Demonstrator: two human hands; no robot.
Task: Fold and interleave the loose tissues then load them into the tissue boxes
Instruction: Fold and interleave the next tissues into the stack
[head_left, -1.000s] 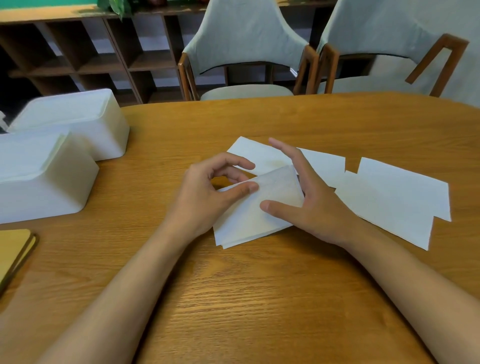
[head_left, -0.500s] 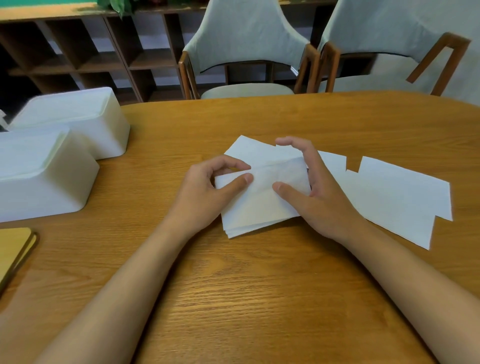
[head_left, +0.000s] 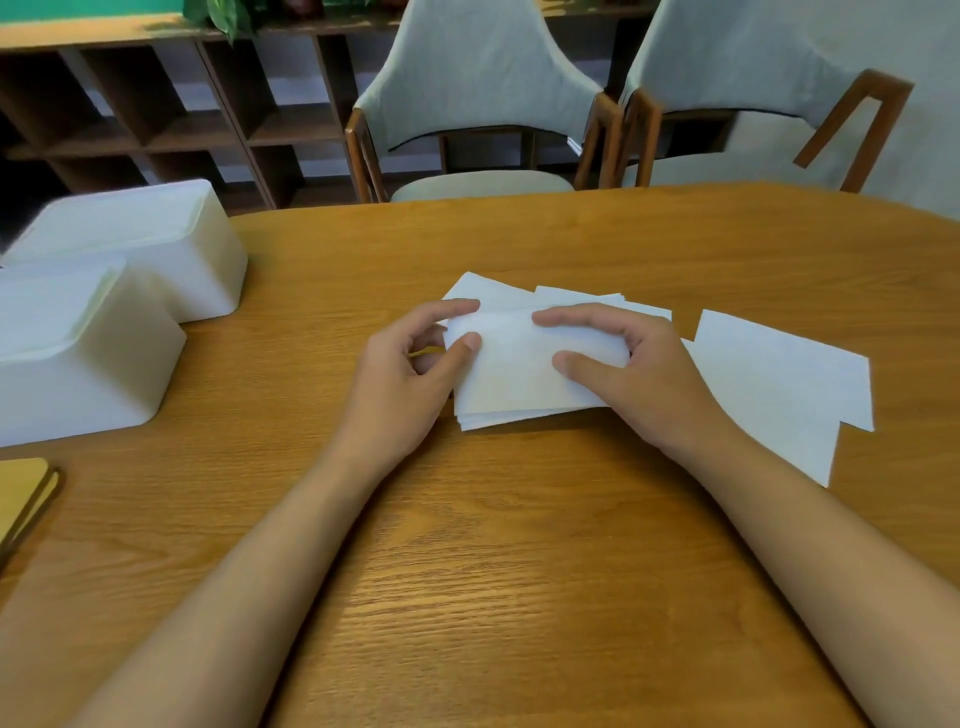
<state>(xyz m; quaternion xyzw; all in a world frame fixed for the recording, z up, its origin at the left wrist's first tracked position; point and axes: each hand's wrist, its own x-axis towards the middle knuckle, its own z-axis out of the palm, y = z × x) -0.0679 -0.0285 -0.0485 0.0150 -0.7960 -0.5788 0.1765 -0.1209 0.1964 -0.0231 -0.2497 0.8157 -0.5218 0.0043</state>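
Observation:
A small stack of folded white tissues (head_left: 519, 379) lies on the wooden table (head_left: 493, 571) in the middle. My left hand (head_left: 400, 384) pinches the stack's left edge between thumb and forefinger. My right hand (head_left: 639, 374) grips its right end, fingers curled over the far edge and thumb on top. Flat loose tissues (head_left: 769, 384) lie to the right, and more tissue (head_left: 493, 291) shows behind the stack. Two white tissue boxes stand at the left: a near box (head_left: 72, 358) and a far box (head_left: 150, 244).
A tan wooden lid or board (head_left: 21, 499) lies at the table's left edge. Two grey upholstered chairs (head_left: 478, 104) stand behind the table, with a dark shelf unit (head_left: 156, 114) beyond them.
The folded tissue was turned from slanted to nearly level and slid onto the stack. My right fingers curled over its far edge; my left hand shifted slightly up with it.

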